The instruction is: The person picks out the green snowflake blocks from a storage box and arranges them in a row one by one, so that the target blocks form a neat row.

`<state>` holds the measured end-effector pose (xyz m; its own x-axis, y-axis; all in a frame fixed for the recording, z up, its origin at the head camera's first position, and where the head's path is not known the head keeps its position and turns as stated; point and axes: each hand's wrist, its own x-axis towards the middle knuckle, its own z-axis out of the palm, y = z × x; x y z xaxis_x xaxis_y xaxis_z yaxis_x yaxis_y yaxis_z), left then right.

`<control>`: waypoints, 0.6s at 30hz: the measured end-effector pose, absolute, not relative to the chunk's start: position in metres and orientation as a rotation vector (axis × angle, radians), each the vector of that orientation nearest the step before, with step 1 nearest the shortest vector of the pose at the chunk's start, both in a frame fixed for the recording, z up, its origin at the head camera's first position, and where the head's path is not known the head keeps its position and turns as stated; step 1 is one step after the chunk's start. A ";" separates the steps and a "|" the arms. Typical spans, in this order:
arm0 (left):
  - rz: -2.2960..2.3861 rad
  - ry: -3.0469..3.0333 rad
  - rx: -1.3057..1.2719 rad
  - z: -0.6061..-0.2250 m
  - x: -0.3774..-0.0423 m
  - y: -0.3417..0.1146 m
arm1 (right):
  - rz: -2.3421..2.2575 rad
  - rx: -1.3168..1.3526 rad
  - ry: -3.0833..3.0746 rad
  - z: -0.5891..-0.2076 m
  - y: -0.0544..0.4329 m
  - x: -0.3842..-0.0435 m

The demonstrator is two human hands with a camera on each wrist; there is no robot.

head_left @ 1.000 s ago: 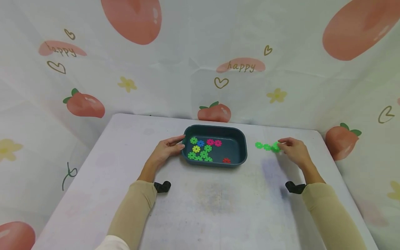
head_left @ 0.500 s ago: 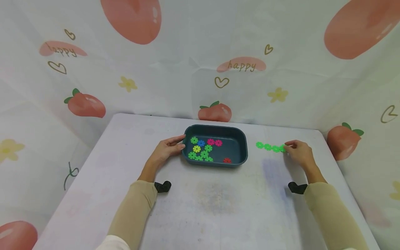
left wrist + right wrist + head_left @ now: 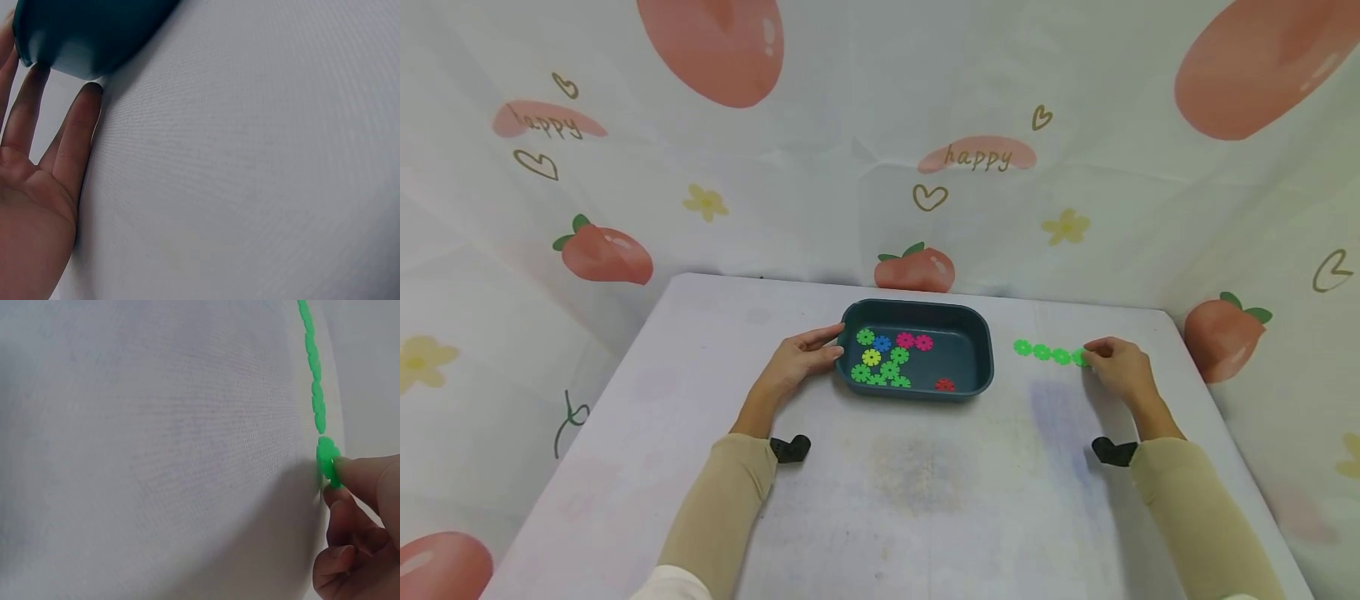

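My right hand (image 3: 1120,367) pinches a green notched building disc (image 3: 326,457) between thumb and finger, low at the table. It is at the right end of a row of green discs (image 3: 1042,352). In the right wrist view the row (image 3: 318,406) runs away from the fingertips, with a narrow gap before the pinched disc. My left hand (image 3: 790,365) touches the left end of a dark teal tray (image 3: 955,397) with its fingers outstretched. The left wrist view has those fingers (image 3: 78,134) against the tray's outer wall (image 3: 81,47).
Inside the tray lie loose discs: several green ones (image 3: 890,369), a blue (image 3: 882,343), a yellow (image 3: 871,357), two pink (image 3: 923,342) and a red one (image 3: 945,385). A printed cloth (image 3: 820,208) hangs behind the white table (image 3: 820,517).
Over the first half second my right hand carried its green disc rightward and down to the row's end. It has stayed there since. My left hand and the tray look unmoved.
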<state>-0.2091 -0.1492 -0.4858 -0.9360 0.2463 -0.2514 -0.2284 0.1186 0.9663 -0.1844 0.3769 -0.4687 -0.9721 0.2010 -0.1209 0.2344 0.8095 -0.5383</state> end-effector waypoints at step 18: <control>1.894 2.043 -0.007 -0.486 -0.209 -0.148 | -0.843 0.272 2.965 -0.467 0.378 -0.186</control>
<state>-0.2089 -0.1483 -0.4863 -0.9374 0.2333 -0.2587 -0.2404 0.1040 0.9651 -0.1857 0.3780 -0.4671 -0.9834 0.1558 -0.0928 0.1813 0.8361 -0.5177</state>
